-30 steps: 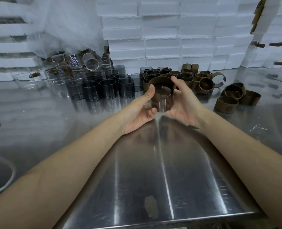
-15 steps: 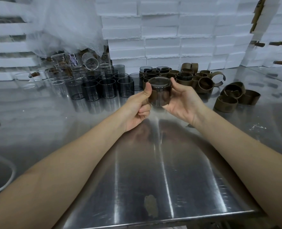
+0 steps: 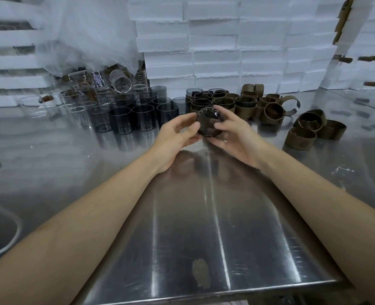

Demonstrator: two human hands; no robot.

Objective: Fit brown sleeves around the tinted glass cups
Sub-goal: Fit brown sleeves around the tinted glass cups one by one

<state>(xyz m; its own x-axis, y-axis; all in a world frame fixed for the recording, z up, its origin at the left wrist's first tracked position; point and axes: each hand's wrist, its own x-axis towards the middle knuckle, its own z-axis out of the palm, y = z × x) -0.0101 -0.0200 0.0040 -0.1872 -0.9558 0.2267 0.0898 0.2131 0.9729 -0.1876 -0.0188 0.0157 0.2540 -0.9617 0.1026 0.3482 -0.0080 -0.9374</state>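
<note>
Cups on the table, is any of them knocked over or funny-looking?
Yes. One clear cup in the back-left pile lies on its side, mouth toward the camera, while the tinted cups in front stand upright. One brown sleeve farther right gapes open instead of forming a ring.

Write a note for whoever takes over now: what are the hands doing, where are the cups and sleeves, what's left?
Left hand and right hand: both grip one tinted cup, tipped, round end toward the camera; it looks brown-sleeved.
Done: sleeved cups stand at the back, middle.
To do: bare tinted cups left of them; loose brown sleeves on the right.
Next, probably: set this cup down, take another.
</note>
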